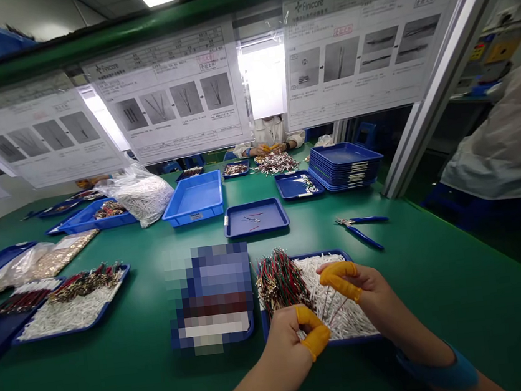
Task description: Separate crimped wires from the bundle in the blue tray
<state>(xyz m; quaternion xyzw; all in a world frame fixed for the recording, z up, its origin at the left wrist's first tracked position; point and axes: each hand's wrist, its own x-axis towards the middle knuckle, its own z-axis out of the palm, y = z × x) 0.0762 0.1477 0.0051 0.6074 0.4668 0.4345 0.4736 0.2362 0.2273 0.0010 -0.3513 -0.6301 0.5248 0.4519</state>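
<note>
Yellow finger cots cover the thumbs and forefingers of both hands. My left hand (298,342) is pinched at the near edge of a blue tray, on the lower end of some thin wires (330,303). Up and to the right, my right hand (357,281) pinches the upper end of these wires. Beneath both hands lie many white tubes (357,319) in the tray, with a pile of red, green and black wires (280,281) on its left side. How many wires I hold is too small to tell.
Blue-handled pliers (362,228) lie right of the tray. A small tray (256,218) with a few wires is ahead; a partly blurred tray (217,275) is left. Stacked trays (346,164) stand behind. A person (270,135) works across the table. Paper sheets (174,98) hang above.
</note>
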